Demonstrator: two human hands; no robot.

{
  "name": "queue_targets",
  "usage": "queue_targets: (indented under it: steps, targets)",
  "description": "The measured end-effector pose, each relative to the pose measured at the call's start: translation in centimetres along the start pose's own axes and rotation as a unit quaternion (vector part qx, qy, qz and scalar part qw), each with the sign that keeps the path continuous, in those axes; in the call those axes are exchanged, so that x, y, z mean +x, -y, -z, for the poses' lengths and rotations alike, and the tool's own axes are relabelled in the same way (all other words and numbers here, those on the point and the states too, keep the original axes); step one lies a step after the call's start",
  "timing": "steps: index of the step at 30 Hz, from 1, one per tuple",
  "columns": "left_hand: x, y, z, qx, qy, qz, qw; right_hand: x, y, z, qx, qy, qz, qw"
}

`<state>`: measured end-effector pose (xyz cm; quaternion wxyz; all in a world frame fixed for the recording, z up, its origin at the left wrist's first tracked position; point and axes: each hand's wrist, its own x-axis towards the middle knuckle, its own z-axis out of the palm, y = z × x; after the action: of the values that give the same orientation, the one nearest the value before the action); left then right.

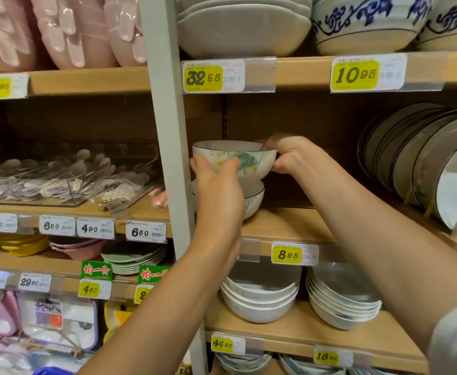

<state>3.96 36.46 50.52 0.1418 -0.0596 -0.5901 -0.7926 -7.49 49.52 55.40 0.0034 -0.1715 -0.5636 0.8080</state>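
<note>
A floral bowl (238, 158) is being held upright over the middle shelf (289, 226) of a shop display, directly above a matching bowl (254, 201) standing on that shelf. It is being cupped on its near left side by the left hand (218, 190) and pinched at its right rim by the right hand (287, 155). The handling is being judged as about halfway: the bowl's foot is being held right at the lower bowl's rim, contact cannot be told, and both grips are yet to be released. The bowl is being shown as white, dark-rimmed and painted with green leaves and a yellow bloom.
</note>
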Motion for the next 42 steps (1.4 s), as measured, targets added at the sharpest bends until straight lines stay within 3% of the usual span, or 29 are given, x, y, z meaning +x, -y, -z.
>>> queue_targets:
  steps: [4,12,22,32,42]
  targets:
    - [-2.6,1.5,1.3,-0.032,0.059,0.025,0.997,0.3,-0.8,-0.5,-0.017,-0.007,0.017,1.0]
    - [-2.2,2.1,1.6,-0.02,0.036,0.071,0.997,0.3,-2.7,-1.5,-0.056,0.017,0.085,0.995]
    - [-2.3,2.6,1.8,0.031,0.064,0.087,0.994,1.9,-3.6,-0.1,-0.282,0.031,0.163,0.945]
    - [-2.2,3.1,2.1,0.048,0.068,0.071,0.994,3.3,-4.5,0.5,-0.221,0.041,0.097,0.97]
    - [-1.5,3.5,2.0,0.1,0.091,0.045,0.99,3.3,-5.1,0.7,-0.188,0.04,0.101,0.976]
